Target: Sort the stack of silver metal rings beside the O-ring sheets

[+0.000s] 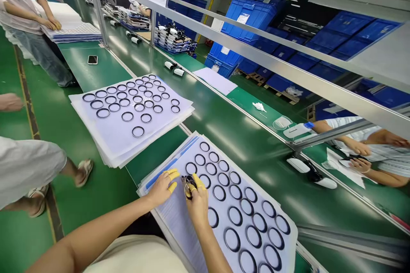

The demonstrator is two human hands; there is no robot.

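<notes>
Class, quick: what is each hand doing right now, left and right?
Left hand: open, fingers spread, holding nothing visible.
Right hand: closed, pinching a black ring.

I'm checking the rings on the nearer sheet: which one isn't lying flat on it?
The black ring pinched in the right hand, between its yellow-capped fingers. It is held up and tilted, while the other rings lie flat on the white sheet.
</notes>
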